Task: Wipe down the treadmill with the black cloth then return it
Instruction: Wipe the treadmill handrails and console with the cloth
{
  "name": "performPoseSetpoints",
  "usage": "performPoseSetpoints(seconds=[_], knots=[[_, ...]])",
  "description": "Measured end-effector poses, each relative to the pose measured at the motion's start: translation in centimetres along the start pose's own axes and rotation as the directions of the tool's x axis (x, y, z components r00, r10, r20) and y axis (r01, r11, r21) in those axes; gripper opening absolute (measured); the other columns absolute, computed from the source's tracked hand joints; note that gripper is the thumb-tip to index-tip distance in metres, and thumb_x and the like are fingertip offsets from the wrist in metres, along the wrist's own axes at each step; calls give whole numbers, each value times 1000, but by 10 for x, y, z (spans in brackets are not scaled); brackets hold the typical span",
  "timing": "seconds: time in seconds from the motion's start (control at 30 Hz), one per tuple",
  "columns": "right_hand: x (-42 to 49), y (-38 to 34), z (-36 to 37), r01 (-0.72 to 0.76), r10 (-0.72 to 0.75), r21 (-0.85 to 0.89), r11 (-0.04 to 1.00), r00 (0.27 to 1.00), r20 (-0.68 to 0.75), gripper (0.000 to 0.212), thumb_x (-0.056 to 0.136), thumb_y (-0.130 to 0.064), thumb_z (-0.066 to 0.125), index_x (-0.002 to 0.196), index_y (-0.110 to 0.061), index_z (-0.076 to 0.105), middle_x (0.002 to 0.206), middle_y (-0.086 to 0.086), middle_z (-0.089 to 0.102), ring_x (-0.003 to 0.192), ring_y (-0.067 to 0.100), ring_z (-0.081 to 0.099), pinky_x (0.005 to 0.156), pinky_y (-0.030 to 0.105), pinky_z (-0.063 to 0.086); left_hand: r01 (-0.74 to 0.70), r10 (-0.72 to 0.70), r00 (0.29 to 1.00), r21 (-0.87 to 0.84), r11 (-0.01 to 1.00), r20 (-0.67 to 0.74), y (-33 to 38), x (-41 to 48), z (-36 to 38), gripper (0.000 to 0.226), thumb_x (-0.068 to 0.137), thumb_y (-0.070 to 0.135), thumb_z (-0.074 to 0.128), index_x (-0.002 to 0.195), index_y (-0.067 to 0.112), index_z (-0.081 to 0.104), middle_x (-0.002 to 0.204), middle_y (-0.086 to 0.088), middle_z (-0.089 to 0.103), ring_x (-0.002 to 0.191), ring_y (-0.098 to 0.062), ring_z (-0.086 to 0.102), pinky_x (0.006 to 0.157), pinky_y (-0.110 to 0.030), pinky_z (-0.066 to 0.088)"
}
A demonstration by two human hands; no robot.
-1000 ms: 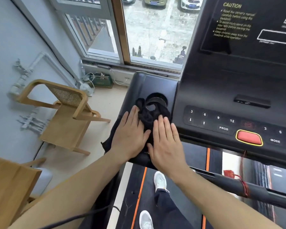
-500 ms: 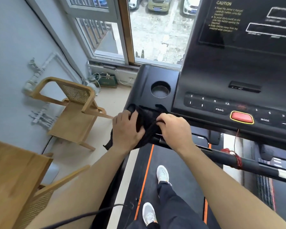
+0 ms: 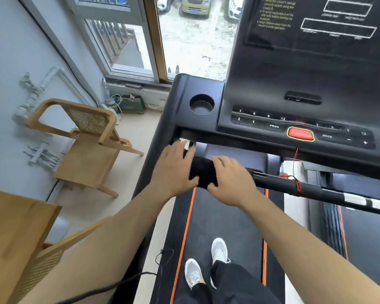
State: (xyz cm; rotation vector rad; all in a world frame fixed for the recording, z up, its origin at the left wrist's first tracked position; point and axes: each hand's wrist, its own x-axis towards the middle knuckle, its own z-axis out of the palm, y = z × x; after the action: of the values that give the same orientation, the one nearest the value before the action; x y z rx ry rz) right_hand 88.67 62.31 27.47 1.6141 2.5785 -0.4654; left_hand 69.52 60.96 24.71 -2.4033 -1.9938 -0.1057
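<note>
Head view, sole entry.

Item: black cloth. Location: bunched around the left end of the treadmill's front handlebar, below the console, between the two hands and touching both.

Left hand: lay palm-down at the cloth's left side, fingers extended forward over the bar end; blurred, so whether they clasped the cloth or merely pressed on it could not be told.

Right hand: curled over the bar at the cloth's right side, fingers closed down onto cloth and bar together, judged a gripping hold.

Step in hand, as judged: wiping stage, handlebar section; the return of the cloth not yet begun.

Next move, as judged: draw the wrapped cloth rightward along the bar, with pressure kept all round. A red cord was tied to the bar further along, running up toward the red stop button; the pass calls for care not to snag or pull it.

Containers: one round cup holder in the console's left wing. Contents: none seen; dark interior with a pale reflection at the bottom.

Other: treadmill belt with the person's two white shoes on it; wooden chair on the floor to the left.
</note>
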Motion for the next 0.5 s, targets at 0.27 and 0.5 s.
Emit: performPoseSetpoints(seconds=[0.27,0.5], knots=[[81,-13,35,-35,43,-62,997,989,141,17,78,-31,66,87,-21,55,90,3,68,81,28,67,62,32,40,-120,61,948,173,978,311,0,57,31,14,79,29,62,90,22,64,86,-2,69,78,-28,68,59,-32,39],[112,11,22,-41,-94,234,971,839,536,31,61,-41,77,80,-19,68,75,0,68,67,20,65,63,36,57,-130,89,636,-6,991,767,0,98,5,31,65,44,75,88,25,65,75,4,59,75,-22,62,62,-31,46]])
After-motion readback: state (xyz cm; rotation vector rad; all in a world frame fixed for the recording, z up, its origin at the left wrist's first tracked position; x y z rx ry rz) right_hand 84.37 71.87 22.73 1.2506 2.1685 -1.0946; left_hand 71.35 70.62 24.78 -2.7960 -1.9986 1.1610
